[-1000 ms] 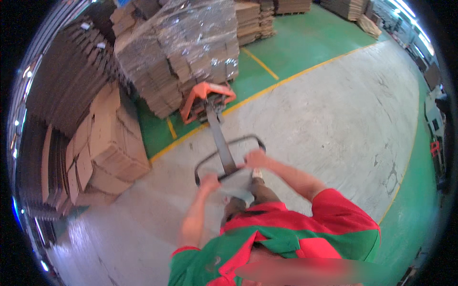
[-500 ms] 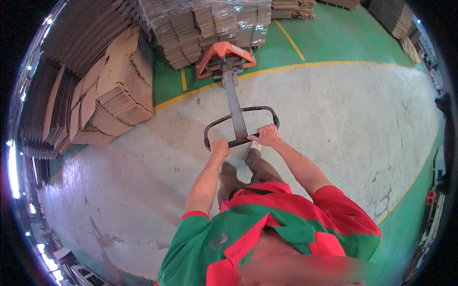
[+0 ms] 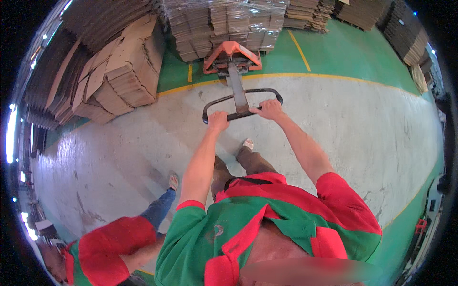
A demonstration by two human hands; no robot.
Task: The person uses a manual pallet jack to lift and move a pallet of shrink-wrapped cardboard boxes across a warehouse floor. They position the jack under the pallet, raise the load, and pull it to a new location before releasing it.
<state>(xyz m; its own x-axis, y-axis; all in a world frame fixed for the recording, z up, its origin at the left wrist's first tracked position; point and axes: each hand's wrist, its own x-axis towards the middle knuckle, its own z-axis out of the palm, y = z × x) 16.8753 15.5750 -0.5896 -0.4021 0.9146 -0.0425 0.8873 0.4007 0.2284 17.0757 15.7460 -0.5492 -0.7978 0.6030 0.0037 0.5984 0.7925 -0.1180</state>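
Note:
Both my hands grip the rear bar of the black loop handle [image 3: 234, 116] of a pallet jack. My left hand [image 3: 218, 120] is closed around its left end. Further right, my right hand [image 3: 270, 109] wraps the bar near the right corner. A grey shaft [image 3: 237, 88] runs from the handle to the jack's orange body [image 3: 230, 48], which stands against a tall, film-wrapped stack of flat cardboard [image 3: 229, 28]. The jack's forks are hidden from view. My arms reach forward, nearly straight.
Banded bundles of brown cardboard [image 3: 126, 71] stand at the left. More cardboard stacks [image 3: 310, 13] line the far side. Yellow lines [image 3: 298, 50] mark the green floor around the grey walkway [image 3: 343, 124]. Another person [image 3: 114, 245] in red and green is close at the lower left.
The handle has moved farther from my body, and my arms have stretched out with it. Another person has come into view at the lower left. Both hands keep their grip.

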